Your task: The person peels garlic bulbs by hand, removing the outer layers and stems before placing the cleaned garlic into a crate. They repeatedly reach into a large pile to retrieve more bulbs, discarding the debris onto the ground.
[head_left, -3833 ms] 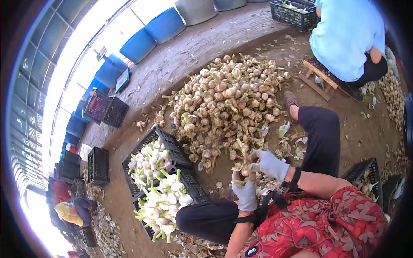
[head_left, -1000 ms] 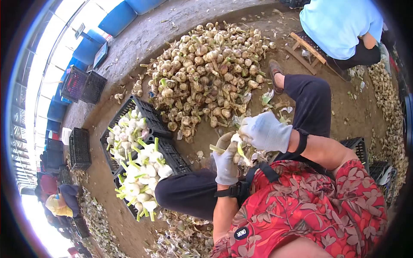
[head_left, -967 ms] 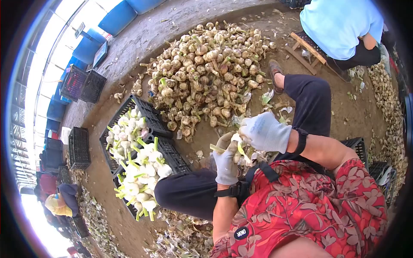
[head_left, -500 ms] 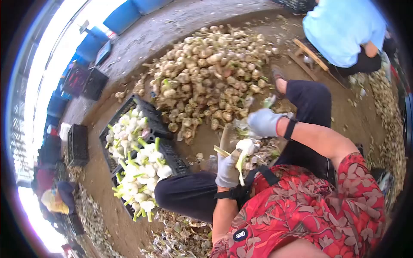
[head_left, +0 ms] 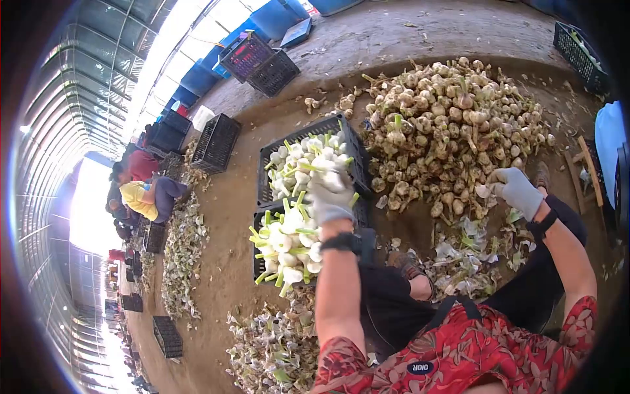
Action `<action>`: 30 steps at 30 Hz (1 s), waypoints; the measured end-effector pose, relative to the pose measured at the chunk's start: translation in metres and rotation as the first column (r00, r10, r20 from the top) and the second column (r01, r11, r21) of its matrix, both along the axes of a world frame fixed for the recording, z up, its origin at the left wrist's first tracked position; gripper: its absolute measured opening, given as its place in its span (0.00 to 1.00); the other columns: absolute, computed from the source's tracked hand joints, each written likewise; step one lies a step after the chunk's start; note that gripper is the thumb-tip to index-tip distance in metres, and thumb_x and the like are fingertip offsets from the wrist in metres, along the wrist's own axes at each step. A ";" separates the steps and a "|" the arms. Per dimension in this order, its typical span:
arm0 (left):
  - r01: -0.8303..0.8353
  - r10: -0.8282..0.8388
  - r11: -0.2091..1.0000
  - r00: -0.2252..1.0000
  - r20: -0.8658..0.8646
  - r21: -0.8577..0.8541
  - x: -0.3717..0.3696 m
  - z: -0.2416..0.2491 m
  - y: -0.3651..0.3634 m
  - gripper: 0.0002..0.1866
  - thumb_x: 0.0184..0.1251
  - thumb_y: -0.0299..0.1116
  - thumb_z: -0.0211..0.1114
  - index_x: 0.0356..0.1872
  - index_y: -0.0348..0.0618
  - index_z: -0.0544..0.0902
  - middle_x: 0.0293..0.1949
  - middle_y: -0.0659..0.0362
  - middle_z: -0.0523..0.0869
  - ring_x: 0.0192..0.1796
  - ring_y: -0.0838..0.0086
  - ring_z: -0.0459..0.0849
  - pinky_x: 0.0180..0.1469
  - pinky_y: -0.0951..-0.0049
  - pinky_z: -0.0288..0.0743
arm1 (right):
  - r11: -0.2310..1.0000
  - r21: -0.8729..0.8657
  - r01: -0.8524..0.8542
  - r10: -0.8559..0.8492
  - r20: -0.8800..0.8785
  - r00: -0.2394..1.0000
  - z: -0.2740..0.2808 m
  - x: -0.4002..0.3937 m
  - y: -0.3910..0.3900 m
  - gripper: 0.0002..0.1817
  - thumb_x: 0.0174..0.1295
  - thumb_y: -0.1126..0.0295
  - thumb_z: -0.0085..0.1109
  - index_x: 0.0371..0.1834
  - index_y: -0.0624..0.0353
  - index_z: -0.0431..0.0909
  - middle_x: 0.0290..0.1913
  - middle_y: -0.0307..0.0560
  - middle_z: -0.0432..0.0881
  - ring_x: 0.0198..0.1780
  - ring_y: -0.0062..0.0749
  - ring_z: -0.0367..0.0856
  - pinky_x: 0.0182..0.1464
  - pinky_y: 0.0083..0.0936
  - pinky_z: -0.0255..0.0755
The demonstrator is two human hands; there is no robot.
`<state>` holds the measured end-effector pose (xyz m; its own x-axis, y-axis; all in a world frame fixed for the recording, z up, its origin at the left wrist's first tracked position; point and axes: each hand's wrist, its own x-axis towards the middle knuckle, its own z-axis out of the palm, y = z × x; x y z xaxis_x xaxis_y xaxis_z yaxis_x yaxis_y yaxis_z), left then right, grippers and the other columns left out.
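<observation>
My left hand (head_left: 330, 197), in a pale work glove, reaches over the black crates at the border between two heaps of peeled white garlic (head_left: 287, 238). Motion smears its fingers, so I cannot make out whether a bulb is in them. My right hand (head_left: 518, 192), gloved too, hangs at the lower right edge of the pile of unpeeled garlic (head_left: 453, 125). Its fingers are bent and apart, and no bulb shows in them. A pale scrap of garlic skin (head_left: 482, 191) is right by the fingertips.
Peeled skins (head_left: 459, 262) litter the ground between my legs, with another skin heap (head_left: 272, 351) at lower left. A black crate (head_left: 216, 143) stands farther left, near a seated person in yellow (head_left: 141, 200). A wooden stool (head_left: 581, 172) is at the right.
The view has swung left. My left hand has gone from my lap, where it held a white garlic bulb, to above the crates. My right hand has moved away from the left, beside the pile.
</observation>
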<state>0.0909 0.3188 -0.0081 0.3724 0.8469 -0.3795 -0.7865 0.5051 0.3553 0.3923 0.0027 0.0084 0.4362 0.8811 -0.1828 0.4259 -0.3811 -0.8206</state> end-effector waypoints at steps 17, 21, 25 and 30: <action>0.319 -0.183 0.948 0.556 -0.811 0.005 0.144 -0.198 -0.088 0.11 0.69 0.28 0.56 0.50 0.42 0.79 0.36 0.59 0.84 0.35 0.71 0.81 0.36 0.69 0.77 | 0.945 0.221 0.242 -0.192 -0.226 0.955 0.036 0.040 -0.002 0.12 0.60 0.70 0.57 0.41 0.67 0.80 0.32 0.48 0.83 0.32 0.29 0.80 0.35 0.26 0.73; 0.680 -0.241 0.733 0.276 -0.930 0.012 0.158 -0.279 -0.140 0.16 0.66 0.29 0.60 0.53 0.36 0.79 0.38 0.51 0.85 0.39 0.61 0.83 0.45 0.65 0.77 | 0.866 0.363 0.343 -0.283 -0.210 0.936 0.032 0.052 -0.020 0.09 0.57 0.80 0.55 0.41 0.67 0.78 0.37 0.44 0.81 0.39 0.28 0.80 0.42 0.23 0.72; 0.859 0.448 0.461 -0.442 -0.777 -0.222 0.198 -0.240 -0.175 0.26 0.60 0.46 0.66 0.55 0.39 0.79 0.48 0.41 0.82 0.49 0.47 0.82 0.51 0.54 0.75 | 0.902 0.363 0.232 -0.300 0.144 0.943 0.028 0.060 -0.035 0.08 0.55 0.84 0.54 0.38 0.65 0.76 0.40 0.44 0.79 0.39 0.35 0.77 0.44 0.24 0.69; 0.791 0.174 0.335 -0.586 -0.791 -0.512 0.163 -0.251 -0.135 0.27 0.58 0.46 0.63 0.55 0.38 0.78 0.52 0.40 0.82 0.54 0.43 0.80 0.55 0.55 0.75 | 0.855 0.388 0.344 -0.361 -0.029 0.932 0.034 0.058 -0.038 0.11 0.53 0.78 0.59 0.41 0.66 0.81 0.38 0.56 0.82 0.41 0.51 0.81 0.44 0.36 0.74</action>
<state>0.2541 0.1837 -0.2593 0.3845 0.6998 -0.6020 0.9231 -0.2964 0.2451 0.4500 -0.0351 0.0422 0.7304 0.6638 0.1611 0.3609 -0.1747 -0.9161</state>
